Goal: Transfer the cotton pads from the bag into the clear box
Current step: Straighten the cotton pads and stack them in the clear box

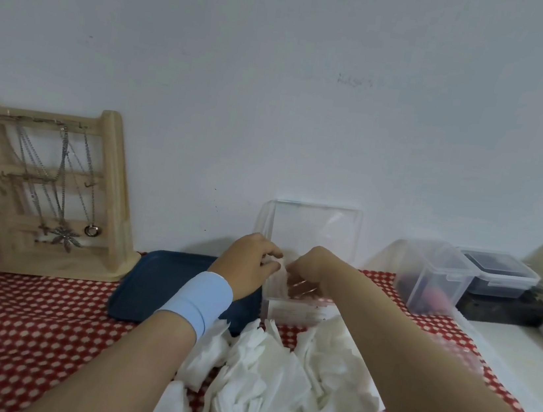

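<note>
A small clear plastic box (298, 308) is set on the counter (5, 326), its lid (315, 229) raised upright. White square cotton pads (275, 379) are heaped loosely just before it; a few are seen inside.

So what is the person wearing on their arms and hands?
A wide light-blue wristband wraps the left arm, right behind the left grip. The right arm shows no sleeve or band. The right grip is bare like the left one, no gloves.

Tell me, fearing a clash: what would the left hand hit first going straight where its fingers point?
Likely the right hand, just past the cotton pads the left hand pinches; depth unclear.
</note>
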`<state>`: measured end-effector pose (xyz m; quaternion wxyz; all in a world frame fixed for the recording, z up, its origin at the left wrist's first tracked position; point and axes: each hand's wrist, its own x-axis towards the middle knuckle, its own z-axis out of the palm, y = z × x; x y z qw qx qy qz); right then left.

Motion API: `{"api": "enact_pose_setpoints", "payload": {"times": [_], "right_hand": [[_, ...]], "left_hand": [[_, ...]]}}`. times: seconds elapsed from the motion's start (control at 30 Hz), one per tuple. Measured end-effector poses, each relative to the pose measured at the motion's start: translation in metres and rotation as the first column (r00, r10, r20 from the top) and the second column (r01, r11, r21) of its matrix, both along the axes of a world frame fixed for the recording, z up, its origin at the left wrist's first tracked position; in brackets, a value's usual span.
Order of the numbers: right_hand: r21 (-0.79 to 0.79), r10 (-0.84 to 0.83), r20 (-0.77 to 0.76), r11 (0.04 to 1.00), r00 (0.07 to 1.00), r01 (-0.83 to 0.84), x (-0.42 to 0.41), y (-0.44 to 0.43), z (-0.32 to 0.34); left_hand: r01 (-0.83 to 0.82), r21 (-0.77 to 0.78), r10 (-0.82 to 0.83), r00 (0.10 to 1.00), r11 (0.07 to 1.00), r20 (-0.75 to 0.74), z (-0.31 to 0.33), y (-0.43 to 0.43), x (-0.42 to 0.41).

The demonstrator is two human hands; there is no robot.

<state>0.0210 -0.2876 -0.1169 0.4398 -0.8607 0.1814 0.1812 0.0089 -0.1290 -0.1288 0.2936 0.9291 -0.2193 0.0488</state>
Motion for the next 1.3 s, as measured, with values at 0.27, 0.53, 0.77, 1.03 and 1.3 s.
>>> {"api": "enact_pose_setpoints", "payload": {"times": [0.27,0.53,0.77,1.03,1.3], "right_hand": [[-0.127,0.075,0.123,0.990,0.990,-0.059,-0.006,0.002,0.004],[-0.336,0.332,0.370,0.919,0.867,-0.209,-0.046,0.003,0.054],[-0.588,0.797,0.066,0.517,0.600,-0.622,-0.109,0.043,0.050],[-0.511,0.670,0.268,0.708,0.692,-0.488,-0.106,0.036,0.038],[-0.169,0.457,0.489,0.885,0.743,-0.433,-0.105,0.035,0.043]], "left_hand": [[0.022,0.116,-0.017,0.999,0.993,-0.045,0.005,0.000,-0.003],[-0.059,-0.078,0.049,0.990,0.995,-0.129,0.032,0.035,-0.039],[-0.050,-0.069,0.030,0.964,0.996,-0.264,0.026,0.066,-0.082],[-0.101,-0.239,0.013,0.938,0.966,-0.347,0.010,0.075,-0.096],[-0.154,-0.528,-0.085,0.912,0.836,-0.400,0.016,0.079,-0.096]]}}
